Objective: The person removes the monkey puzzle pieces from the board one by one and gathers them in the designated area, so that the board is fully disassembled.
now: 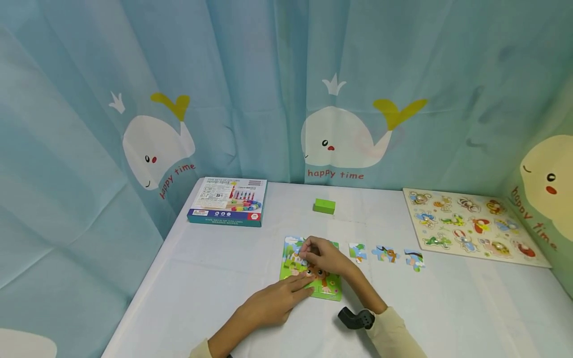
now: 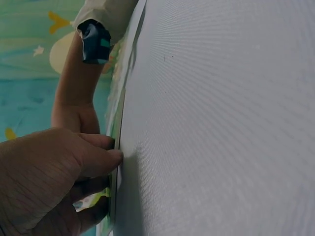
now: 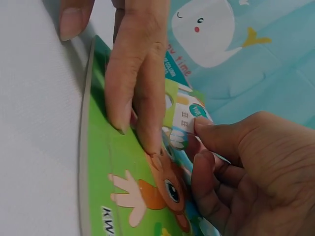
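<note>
A small jigsaw puzzle board (image 1: 330, 294) with a green border and a brown cartoon animal lies on the white table. My left hand (image 1: 278, 301) rests on its lower left part, fingers stretched over the picture. In the left wrist view the thumb of the left hand (image 2: 59, 172) is at the board's edge. My right hand (image 1: 326, 256) is over the board's upper part. Seen from the right wrist, it pinches a puzzle piece (image 3: 183, 114) printed with a white house, tilted up from the board. Part of the picture is hidden beneath both hands.
Right of the board lie three loose puzzle pieces (image 1: 386, 254) in a row. Behind it sits a green block (image 1: 324, 206). A boxed toy (image 1: 228, 201) stands at the back left, a wooden insect puzzle (image 1: 474, 226) at the back right. A blue curtain (image 1: 259, 99) hangs behind the table.
</note>
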### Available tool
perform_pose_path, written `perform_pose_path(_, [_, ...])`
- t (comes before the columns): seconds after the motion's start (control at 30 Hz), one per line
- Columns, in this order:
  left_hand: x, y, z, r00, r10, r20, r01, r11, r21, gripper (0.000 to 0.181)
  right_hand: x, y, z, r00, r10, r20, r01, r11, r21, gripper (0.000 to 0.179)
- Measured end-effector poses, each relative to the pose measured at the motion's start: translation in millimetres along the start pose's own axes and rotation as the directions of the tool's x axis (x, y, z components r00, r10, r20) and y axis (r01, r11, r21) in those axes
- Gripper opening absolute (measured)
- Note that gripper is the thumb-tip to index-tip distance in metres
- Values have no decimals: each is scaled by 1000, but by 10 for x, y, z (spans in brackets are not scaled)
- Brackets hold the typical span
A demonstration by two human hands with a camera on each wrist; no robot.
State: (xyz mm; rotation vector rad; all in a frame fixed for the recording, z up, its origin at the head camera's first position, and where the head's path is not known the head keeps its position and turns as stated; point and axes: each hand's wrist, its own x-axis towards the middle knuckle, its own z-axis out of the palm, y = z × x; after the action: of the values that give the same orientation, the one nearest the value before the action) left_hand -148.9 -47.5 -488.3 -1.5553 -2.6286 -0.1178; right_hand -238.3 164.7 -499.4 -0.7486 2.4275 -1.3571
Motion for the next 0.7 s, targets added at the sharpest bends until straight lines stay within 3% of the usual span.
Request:
perform_pose_path(0.37, [8, -20, 9, 1000, -11, -5, 11, 1000, 15, 39, -54, -8, -133, 993, 26, -117, -11, 992, 127, 19])
perform_pose_path(0.57, [27, -54, 51, 999, 8, -47, -6, 999, 46, 39, -171, -38, -332, 975, 35, -221, -5, 991, 132, 17])
perform_pose_path(0.7, [31, -85, 74, 996, 14, -85, -9, 999, 50, 40, -299, -52, -497, 955, 75, -288, -42, 992, 119, 19])
